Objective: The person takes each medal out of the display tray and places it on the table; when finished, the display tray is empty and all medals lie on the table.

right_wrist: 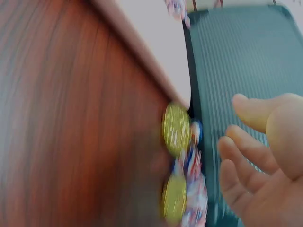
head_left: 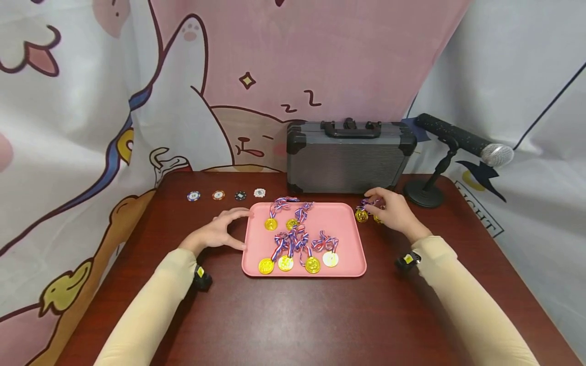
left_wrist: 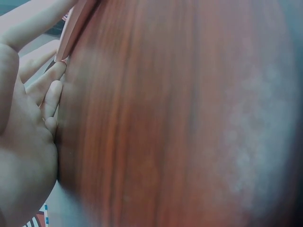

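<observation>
A pink tray (head_left: 345, 221) lies on the table, holding several gold medals (head_left: 313, 265) with bunched red, white and blue ribbons. My left hand (head_left: 220, 230) is at the tray's left edge, thumb and fingers spread, with the fingertips touching or very close to the rim. To the right of the tray, two more gold medals (head_left: 361, 216) rest on the table with crumpled ribbons (right_wrist: 195, 189). Over them hovers my right hand (head_left: 392, 208); in the right wrist view its fingers (right_wrist: 251, 151) are loosely bent and apart from the medals, with nothing between them.
A grey ribbed case (head_left: 343, 165) stands behind the tray. At the back right, a microphone (head_left: 462, 137) sits on a black stand (head_left: 424, 193), near my right hand. Several poker chips (head_left: 218, 195) form a row at the back left. Printed cloth (head_left: 256, 61) hangs behind the table.
</observation>
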{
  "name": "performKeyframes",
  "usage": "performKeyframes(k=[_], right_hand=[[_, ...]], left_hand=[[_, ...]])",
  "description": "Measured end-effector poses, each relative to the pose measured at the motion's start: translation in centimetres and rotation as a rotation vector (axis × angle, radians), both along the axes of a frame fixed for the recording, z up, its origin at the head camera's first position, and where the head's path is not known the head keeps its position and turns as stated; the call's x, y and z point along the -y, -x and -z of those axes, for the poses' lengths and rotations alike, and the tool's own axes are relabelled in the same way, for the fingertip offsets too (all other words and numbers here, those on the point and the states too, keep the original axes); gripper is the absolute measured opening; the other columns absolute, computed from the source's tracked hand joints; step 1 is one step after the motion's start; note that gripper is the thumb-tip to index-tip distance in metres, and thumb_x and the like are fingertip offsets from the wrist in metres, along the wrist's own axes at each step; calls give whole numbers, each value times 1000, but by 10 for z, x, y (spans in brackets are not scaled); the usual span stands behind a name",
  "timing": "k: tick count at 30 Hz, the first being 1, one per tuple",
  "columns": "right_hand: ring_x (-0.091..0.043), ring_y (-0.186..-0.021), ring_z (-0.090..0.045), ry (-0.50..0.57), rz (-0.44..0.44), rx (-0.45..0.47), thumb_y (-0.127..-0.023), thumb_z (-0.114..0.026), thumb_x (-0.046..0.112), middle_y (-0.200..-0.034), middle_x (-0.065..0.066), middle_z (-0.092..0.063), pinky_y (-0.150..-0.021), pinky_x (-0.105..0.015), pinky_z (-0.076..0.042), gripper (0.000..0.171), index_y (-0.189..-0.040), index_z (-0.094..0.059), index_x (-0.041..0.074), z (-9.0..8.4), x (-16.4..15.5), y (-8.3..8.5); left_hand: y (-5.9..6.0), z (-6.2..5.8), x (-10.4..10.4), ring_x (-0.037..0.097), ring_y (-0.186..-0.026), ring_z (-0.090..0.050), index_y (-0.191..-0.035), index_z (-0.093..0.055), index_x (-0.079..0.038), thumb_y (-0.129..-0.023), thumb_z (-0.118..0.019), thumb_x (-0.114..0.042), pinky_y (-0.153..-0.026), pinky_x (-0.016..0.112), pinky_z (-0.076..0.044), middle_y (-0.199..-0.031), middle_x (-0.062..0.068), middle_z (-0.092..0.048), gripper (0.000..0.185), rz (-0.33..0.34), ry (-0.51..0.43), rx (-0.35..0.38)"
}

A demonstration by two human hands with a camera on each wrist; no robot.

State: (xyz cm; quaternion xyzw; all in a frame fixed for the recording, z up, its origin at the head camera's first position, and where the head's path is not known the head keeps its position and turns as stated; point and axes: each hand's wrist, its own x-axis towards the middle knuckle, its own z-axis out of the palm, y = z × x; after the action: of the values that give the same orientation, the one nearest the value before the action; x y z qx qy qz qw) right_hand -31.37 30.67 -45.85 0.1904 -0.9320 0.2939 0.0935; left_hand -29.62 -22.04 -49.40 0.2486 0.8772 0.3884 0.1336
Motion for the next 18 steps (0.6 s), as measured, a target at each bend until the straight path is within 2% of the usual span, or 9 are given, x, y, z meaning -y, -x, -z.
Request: performKeyframes(k=[4, 7, 11, 18], right_hand=[[-24, -87, -69, 22, -128, 90, -97, -76, 11, -104, -11, -77, -68, -33, -54, 35, -130, -67, 5, -5, 40, 4], [-21, -89, -71, 33, -226, 146, -96, -76, 8, -103, -9, -77, -75, -38, -57, 36, -131, -67, 6, -10, 71, 6], [-23, -97, -71, 35, -332, 224, -96, -76, 8, -106, -11, -76, -87, -46, -59, 39, -134, -67, 5, -16, 106, 7], [-26, -108, -71, -10, -450, 357, -101, -70, 10, -127, -14, -72, -97, -48, -56, 44, -143, -61, 7, -14, 143, 13]], left_hand=[[-1, 0, 0, 39, -149, -27, -153, -53, -20, -71, -98, -37, -117, 71, -17, -163, 7, -42, 94, 0, -16, 3], [0, 2, 1, 40, -148, -28, -152, -54, -20, -71, -97, -36, -116, 71, -17, -163, 8, -42, 93, 5, -18, -4], [0, 4, 1, 38, -149, -27, -152, -54, -23, -71, -97, -38, -117, 70, -18, -163, 6, -42, 93, 1, -1, -3], [0, 2, 1, 37, -150, -26, -153, -53, -26, -71, -96, -41, -117, 71, -16, -164, 4, -40, 93, -16, 11, 12]])
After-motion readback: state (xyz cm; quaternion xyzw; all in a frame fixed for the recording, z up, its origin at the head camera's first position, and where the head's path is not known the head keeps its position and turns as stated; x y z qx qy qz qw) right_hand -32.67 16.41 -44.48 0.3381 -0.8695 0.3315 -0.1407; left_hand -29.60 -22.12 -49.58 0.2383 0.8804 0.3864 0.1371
